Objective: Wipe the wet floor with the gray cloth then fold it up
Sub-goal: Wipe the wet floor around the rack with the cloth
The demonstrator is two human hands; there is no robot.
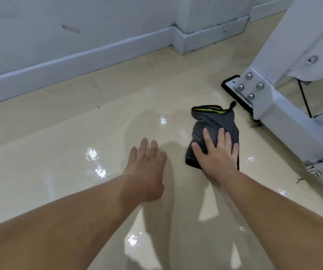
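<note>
Pressing flat on the bunched gray cloth [213, 131] at right-center near the white frame base [285, 115], right hand [217, 152] keeps straight, spread fingers on top, likely to push it across the wet floor [90, 133], while left hand [147, 168], fingers relaxed and empty, hovers left for balance.

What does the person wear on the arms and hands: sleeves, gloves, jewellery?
Nothing visible. The left hand and right hand have no gloves, rings or watch. The left forearm and right forearm are bare to the picture's edge; no sleeve shows.
</note>
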